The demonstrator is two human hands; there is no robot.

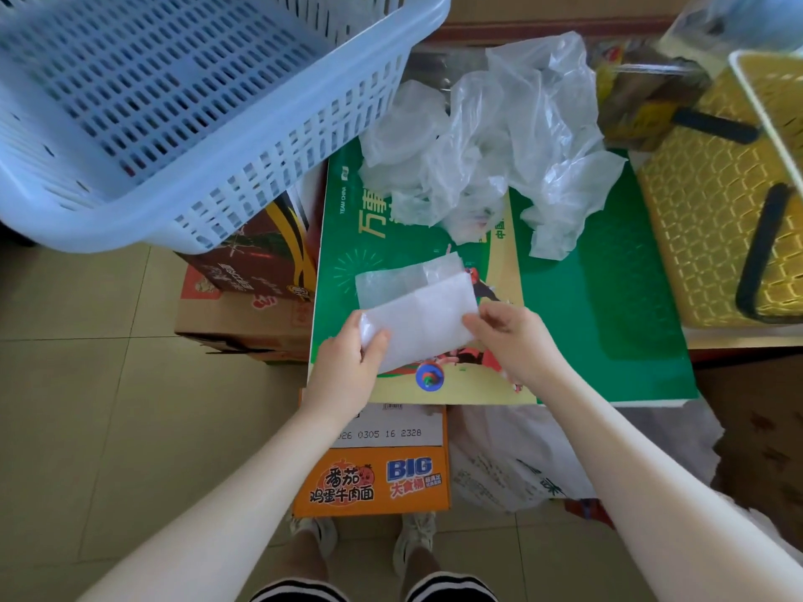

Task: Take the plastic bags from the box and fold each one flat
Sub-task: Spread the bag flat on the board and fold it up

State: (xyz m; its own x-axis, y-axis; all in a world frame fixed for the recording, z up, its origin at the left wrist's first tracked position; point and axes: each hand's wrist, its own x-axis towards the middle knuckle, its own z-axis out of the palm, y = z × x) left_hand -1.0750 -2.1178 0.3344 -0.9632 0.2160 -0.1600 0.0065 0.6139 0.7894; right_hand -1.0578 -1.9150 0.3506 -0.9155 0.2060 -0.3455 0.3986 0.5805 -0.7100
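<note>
- The left hand (352, 362) pinches the lower-left corner of a partly folded plastic bag (417, 315), thumb over the film and fingers tucked beneath it.
- The right hand (512, 341) pinches the bag's lower-right edge between thumb and forefinger, the other fingers curled loosely.
- Between the two hands the bag forms a wide band, its long axis running left to right; the near layer is doubled over a far layer that shows as a strip beyond it.
- Both hands sit at the near side of the bag, one at each end, so neither is clearly nearer; the fold line lies just beyond the fingertips, away from the person.
- The bag is held low over a green printed carton (608, 306) that serves as the work surface; whether its far edge rests on the carton, I cannot tell.
- Beyond it, on the same carton, lies a heap of crumpled clear bags (491, 141), well apart from the hands and not yet folded.
- A pale blue slotted basket (174, 102) sits to the far left and a yellow basket (717, 219) to the right.
- The next fold likely brings one end across toward the other, along the long axis.
</note>
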